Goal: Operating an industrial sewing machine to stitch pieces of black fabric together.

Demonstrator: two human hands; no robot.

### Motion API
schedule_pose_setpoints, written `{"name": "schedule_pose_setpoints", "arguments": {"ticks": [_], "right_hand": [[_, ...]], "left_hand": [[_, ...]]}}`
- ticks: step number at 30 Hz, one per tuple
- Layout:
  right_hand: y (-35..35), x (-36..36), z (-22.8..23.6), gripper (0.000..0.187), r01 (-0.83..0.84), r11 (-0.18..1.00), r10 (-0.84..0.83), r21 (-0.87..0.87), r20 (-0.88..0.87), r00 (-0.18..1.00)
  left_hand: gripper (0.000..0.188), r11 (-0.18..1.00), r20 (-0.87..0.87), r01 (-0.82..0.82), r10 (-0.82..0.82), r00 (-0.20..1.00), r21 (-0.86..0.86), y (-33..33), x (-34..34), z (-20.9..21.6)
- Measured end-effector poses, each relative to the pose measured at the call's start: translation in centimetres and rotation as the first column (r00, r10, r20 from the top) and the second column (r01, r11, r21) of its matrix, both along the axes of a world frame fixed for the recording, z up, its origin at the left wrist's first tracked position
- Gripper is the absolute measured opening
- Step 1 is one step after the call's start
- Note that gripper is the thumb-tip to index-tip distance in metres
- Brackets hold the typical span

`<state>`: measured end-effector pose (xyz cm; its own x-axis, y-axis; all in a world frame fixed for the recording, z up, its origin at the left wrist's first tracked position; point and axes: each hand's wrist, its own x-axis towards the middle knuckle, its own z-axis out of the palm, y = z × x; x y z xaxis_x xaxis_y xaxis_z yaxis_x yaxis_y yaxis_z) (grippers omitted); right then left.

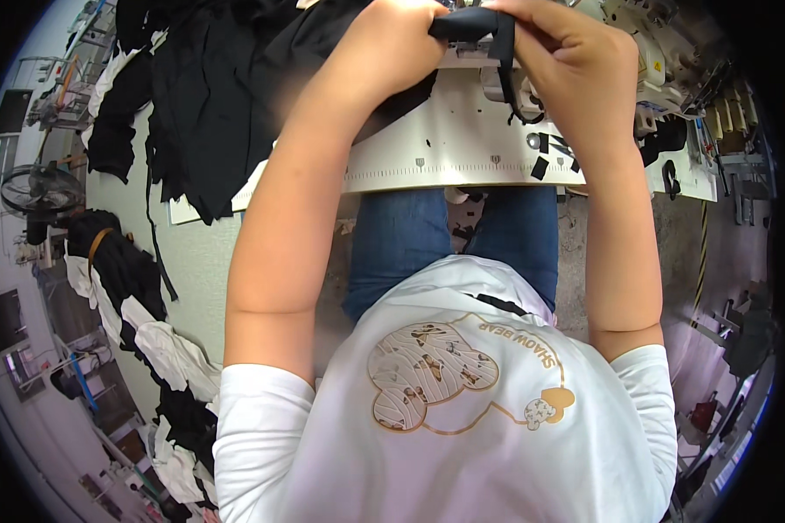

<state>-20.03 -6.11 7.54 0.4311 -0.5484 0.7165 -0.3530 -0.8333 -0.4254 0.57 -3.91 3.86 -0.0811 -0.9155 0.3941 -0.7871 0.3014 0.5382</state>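
Observation:
At the far edge of the view, my left hand [397,44] is closed around one end of a folded black fabric band [471,24]. My right hand [584,74] pinches the band's other end between thumb and fingers. A narrow black tail [507,74] hangs from it beside the right hand and curls toward the tabletop. Both hands are raised over the white sewing table [392,172], in front of a pale sewing machine [663,74] that they partly hide. Left of my left hand, a large heap of black cloth [209,96] covers the table and droops over its near edge.
Small black scraps [540,166] and a round metal knob [533,140] are near the table's front edge by my right wrist. Black and white garments [161,349] are piled at the left. A dark fan [42,190] stands farther left. My legs [397,235] are under the table.

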Motion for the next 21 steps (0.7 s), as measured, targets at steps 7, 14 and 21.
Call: {"name": "schedule_pose_setpoints", "arguments": {"ticks": [7, 14, 21], "right_hand": [[1.5, 0.8, 2.3, 0.015, -0.015, 0.985, 0.015, 0.175, -0.003, 1.0], [-1.0, -2.7, -1.3, 0.026, -0.096, 0.995, 0.095, 0.006, -0.161, 0.982], [3.3, -0.9, -8.3, 0.039, -0.248, 0.969, 0.245, -0.005, -0.129, 0.961]], "left_hand": [[0.024, 0.994, 0.021, -0.063, 0.062, 0.998, 0.086, 0.2, -0.3, 0.8], [0.031, 0.992, 0.107, -0.04, 0.052, 0.993, -0.117, 1.7, -1.5, -1.2], [0.044, 0.886, 0.311, 0.048, 0.11, 0.944, -0.46, 3.5, 0.8, -5.5]]}}
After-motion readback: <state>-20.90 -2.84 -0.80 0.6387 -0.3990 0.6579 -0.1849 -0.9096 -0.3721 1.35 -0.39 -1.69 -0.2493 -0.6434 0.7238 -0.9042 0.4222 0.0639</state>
